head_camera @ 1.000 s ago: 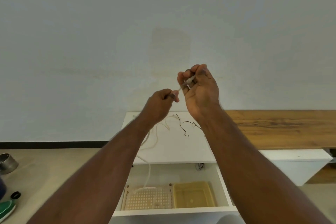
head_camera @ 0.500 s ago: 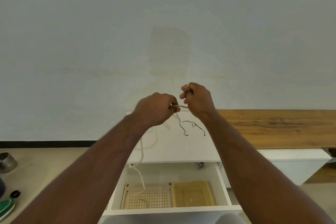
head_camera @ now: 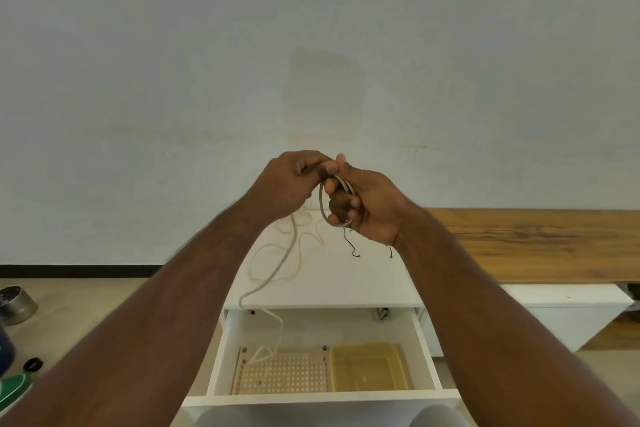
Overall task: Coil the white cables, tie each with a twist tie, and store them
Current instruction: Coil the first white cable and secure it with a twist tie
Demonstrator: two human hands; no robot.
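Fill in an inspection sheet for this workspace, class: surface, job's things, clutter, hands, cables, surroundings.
Surface: white cabinet top, wooden top to its right.
Job's things: black twist ties on the cabinet top; open drawer holds a perforated tray and a yellow tray.
Clutter: metal bowl and green object on the floor.
Hands: left hand and right hand grip a loop.
Cables: white cable trails into the drawer.
Surroundings: plain wall.

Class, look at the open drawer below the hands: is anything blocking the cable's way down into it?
Nothing visible blocks it. The drawer is pulled open under the hands, and the white cable already trails into its perforated tray.
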